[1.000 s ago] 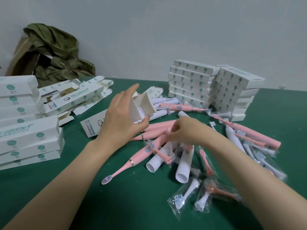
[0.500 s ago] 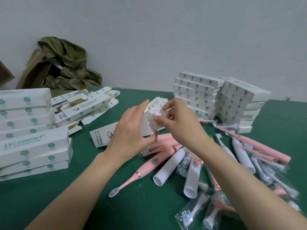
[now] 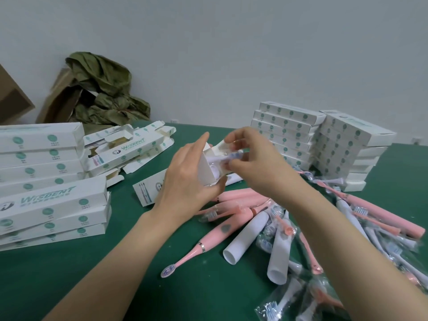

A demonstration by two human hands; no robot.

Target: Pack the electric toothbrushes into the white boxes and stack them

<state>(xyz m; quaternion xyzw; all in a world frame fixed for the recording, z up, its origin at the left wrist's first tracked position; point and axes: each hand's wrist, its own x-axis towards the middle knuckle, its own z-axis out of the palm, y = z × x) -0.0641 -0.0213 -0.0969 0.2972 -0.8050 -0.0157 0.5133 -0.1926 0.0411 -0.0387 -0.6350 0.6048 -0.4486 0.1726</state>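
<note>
Mid-pack, I'd say. The open white box (image 3: 207, 169) sits just above the middle of the frame, with the left hand (image 3: 185, 184) holding it, grip wrapped round its open end. The right hand (image 3: 257, 165) has a narrow pinch grip on a small bagged brush head (image 3: 231, 156) right at the box mouth, so it looks like it's being fed in.

Done so far: a tidy double stack of closed boxes (image 3: 301, 135) at centre right, plus another stack (image 3: 46, 181) on the left edge, though I can't tell if those are filled. Left to do: plenty. A heap of loose pink and white toothbrushes (image 3: 231, 228) fills the lower right, and open cartons (image 3: 127, 149) lie just left of the hands.

All of it sits on a green worktop (image 3: 104, 274). Behind is a plain pale wall (image 3: 231, 42), with a crumpled olive bag (image 3: 104, 93) and cardboard (image 3: 14, 100) at upper left.
</note>
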